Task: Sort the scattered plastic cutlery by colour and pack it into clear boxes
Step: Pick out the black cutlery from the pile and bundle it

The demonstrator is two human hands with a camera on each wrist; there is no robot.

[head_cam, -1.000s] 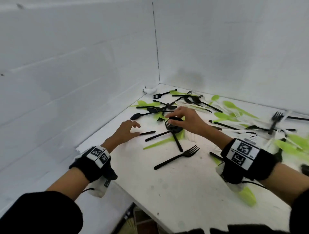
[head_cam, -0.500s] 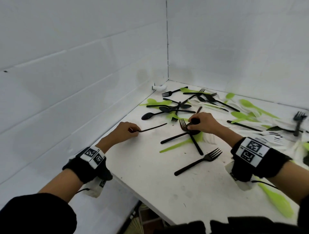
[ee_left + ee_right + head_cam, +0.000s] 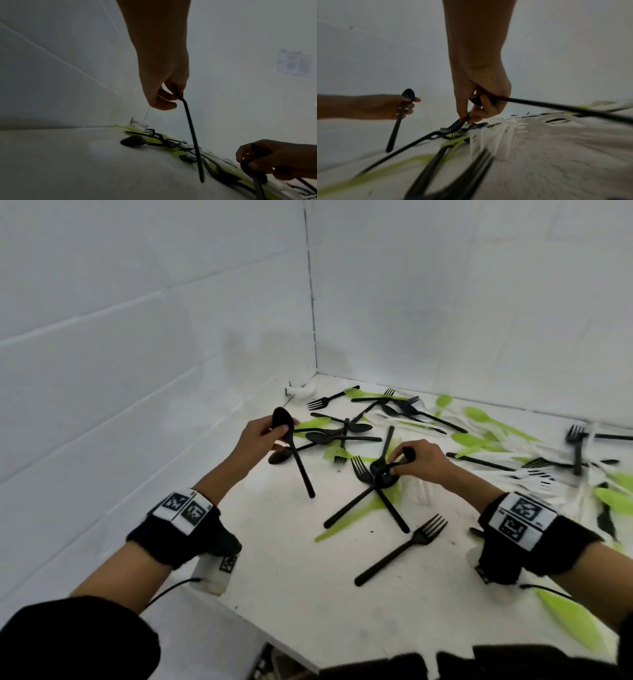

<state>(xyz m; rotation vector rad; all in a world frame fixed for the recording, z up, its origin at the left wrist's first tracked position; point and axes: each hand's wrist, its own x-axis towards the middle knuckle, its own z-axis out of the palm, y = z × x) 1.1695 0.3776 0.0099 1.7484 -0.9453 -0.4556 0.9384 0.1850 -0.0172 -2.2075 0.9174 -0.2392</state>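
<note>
At nine o'clock, the left hand (image 3: 260,436) now holds up a black spoon (image 3: 291,446); the right hand (image 3: 419,462) pinches another black spoon (image 3: 383,475), growing the black set.

Head view bright; wrist views dim (right one blurred).

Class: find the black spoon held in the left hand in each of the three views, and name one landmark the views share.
Head: black spoon, upper centre-left, gripped near its bowl by the left hand.
Left wrist: only the handle shows, hanging at centre.
Right wrist: left of centre, bowl up.
Shared landmark: the right hand.
</note>
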